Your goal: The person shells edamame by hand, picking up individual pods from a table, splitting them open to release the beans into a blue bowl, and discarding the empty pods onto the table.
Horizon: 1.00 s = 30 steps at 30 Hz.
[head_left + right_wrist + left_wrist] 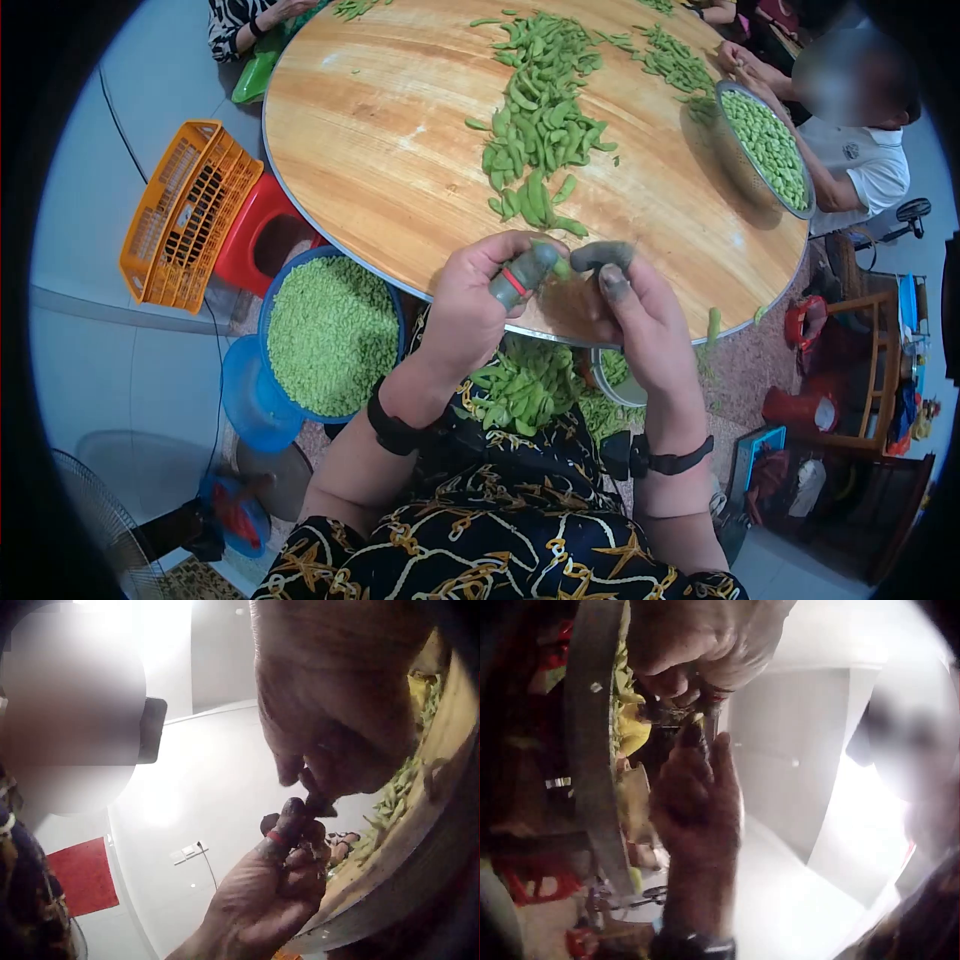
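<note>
At the near edge of the round wooden table (380, 170), both my hands meet over a small green bean pod (562, 268). My left hand (528, 268) pinches it with a thumb in a grey cot with a red band (279, 834). My right hand (604, 262), its fingertips also in dark cots, pinches the pod's other end. In the right wrist view the right hand (315, 784) is above and the left hand (289, 825) below, fingertips touching. The left wrist view shows the left hand (694, 682) over the right hand (701, 742). A long pile of pods (540, 120) lies mid-table.
A blue basin (268, 300) full of shelled beans stands on the left beside my knee. More pods (520, 385) and a metal bowl (600, 375) lie in my lap. Across the table a person sits behind a metal bowl of beans (725, 95). An orange crate (185, 215) and a red stool (250, 235) stand left.
</note>
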Motion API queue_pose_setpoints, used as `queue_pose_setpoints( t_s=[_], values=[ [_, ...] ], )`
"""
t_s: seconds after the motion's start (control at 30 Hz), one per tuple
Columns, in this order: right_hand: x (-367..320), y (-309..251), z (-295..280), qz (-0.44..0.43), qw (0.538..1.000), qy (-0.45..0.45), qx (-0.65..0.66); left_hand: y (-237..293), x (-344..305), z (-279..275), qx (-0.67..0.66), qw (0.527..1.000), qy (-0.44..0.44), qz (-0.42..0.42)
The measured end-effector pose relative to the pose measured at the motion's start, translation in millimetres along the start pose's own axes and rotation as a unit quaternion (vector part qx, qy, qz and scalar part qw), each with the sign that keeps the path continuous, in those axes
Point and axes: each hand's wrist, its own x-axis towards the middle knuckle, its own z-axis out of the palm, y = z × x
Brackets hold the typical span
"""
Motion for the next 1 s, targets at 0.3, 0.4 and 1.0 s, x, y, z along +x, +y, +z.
queue_pose_setpoints(
  t_s=[0.3,0.4,1.0],
  values=[
    [-4.1,22.3,-2.2,0.042,0.992,-0.086,0.082,-12.7,-0.7,15.1,0.159,0.981,0.103,0.049],
    [-6.1,19.9,-5.7,0.06,0.986,-0.106,0.114,-15.2,0.3,15.4,0.221,0.965,0.13,0.053],
    [-4.9,33.0,11.2,-0.06,0.987,0.052,-0.143,-16.8,1.2,18.8,0.31,0.946,0.034,0.094]
  ],
)
